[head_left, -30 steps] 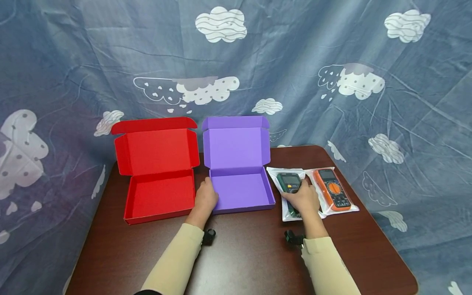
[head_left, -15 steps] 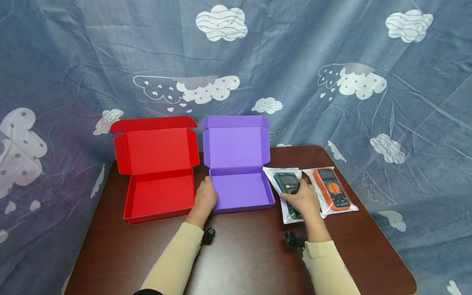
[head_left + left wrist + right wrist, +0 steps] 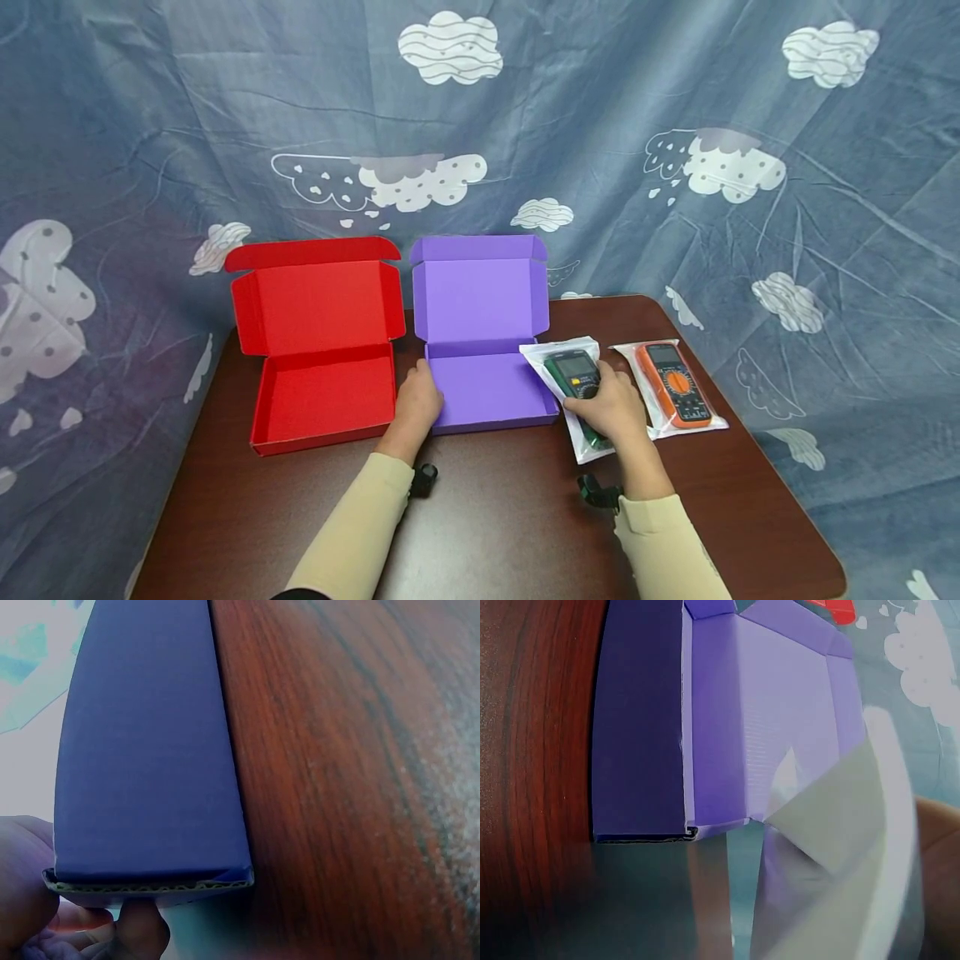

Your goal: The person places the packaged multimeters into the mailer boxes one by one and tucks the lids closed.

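A purple cardboard box (image 3: 491, 392) stands with its lid raised. My left hand (image 3: 418, 402) holds its left side wall; in the left wrist view, fingertips (image 3: 142, 926) curl at the end of the purple wall (image 3: 150, 750). On the right, my right hand (image 3: 618, 408) grips a green multimeter (image 3: 576, 367) in a clear, white-edged bag, thumb on its near left side. The bag's upper left corner overlaps the box's right wall. In the right wrist view, the pale bag (image 3: 840, 817) is blurred and covers part of the box; the meter is hidden there.
To the left stands a red box (image 3: 326, 400), its lid also raised. An orange multimeter (image 3: 678, 383) in its own bag lies right of my right hand. The brown table (image 3: 495, 517) has a rounded right edge; a blue cloud-patterned cloth (image 3: 600, 100) hangs behind.
My right hand has shifted slightly left with the bagged green multimeter, which has tilted and separated from the orange one's bag. My left hand has stayed at the purple box.
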Action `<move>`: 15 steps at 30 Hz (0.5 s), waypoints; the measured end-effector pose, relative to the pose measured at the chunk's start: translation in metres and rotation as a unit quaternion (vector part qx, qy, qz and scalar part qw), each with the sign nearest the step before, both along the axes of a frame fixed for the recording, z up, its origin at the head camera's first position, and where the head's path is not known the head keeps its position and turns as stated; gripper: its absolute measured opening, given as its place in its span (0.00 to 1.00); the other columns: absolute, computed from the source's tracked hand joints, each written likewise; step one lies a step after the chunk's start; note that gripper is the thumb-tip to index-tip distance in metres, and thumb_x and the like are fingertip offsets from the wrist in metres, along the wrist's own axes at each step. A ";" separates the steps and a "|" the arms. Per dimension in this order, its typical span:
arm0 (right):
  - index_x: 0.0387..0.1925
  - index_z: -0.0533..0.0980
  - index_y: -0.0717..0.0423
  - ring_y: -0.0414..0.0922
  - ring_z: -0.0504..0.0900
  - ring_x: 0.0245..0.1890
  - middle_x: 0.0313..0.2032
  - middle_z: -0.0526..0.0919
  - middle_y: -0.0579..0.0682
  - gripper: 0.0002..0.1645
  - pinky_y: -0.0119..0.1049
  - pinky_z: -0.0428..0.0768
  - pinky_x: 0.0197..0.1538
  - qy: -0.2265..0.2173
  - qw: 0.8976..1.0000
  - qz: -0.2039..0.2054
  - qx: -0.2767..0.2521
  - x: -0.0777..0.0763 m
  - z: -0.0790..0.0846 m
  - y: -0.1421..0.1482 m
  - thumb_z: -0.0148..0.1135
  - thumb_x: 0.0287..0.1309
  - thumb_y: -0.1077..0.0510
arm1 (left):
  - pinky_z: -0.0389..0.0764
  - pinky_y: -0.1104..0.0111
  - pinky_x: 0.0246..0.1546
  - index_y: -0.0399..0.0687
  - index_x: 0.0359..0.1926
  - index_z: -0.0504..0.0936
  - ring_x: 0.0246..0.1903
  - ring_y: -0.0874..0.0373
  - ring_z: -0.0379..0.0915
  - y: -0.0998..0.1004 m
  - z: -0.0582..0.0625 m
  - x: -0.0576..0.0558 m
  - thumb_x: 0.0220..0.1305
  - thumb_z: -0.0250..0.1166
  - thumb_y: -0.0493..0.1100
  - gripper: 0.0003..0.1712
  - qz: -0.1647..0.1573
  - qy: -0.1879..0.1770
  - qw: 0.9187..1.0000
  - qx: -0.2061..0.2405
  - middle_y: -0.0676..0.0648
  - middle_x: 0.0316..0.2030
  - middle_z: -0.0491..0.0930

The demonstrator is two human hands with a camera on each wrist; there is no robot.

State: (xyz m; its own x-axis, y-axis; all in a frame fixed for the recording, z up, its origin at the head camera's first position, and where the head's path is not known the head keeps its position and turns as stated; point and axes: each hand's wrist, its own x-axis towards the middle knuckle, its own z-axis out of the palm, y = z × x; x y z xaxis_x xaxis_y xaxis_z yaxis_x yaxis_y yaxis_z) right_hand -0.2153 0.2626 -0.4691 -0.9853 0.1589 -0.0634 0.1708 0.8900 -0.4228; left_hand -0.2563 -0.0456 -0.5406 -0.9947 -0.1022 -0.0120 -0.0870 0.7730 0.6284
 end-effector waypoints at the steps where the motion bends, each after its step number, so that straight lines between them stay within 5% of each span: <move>1: 0.74 0.57 0.70 0.68 0.73 0.56 0.59 0.69 0.74 0.62 0.63 0.71 0.57 0.000 1.000 0.005 0.000 0.000 0.000 0.000 0.76 0.49 0.42 | 0.81 0.48 0.49 0.29 0.56 0.69 0.43 0.35 0.80 0.000 0.000 0.000 0.64 0.62 0.32 0.21 0.000 -0.001 1.000 0.000 0.30 0.46 0.76; 15: 0.75 0.59 0.65 0.64 0.76 0.51 0.60 0.71 0.71 0.62 0.62 0.74 0.52 0.006 0.998 0.070 0.003 0.003 0.000 -0.005 0.77 0.45 0.44 | 0.81 0.48 0.50 0.29 0.57 0.68 0.44 0.34 0.80 0.000 -0.001 -0.001 0.64 0.62 0.32 0.22 -0.001 -0.007 1.000 -0.002 0.30 0.48 0.76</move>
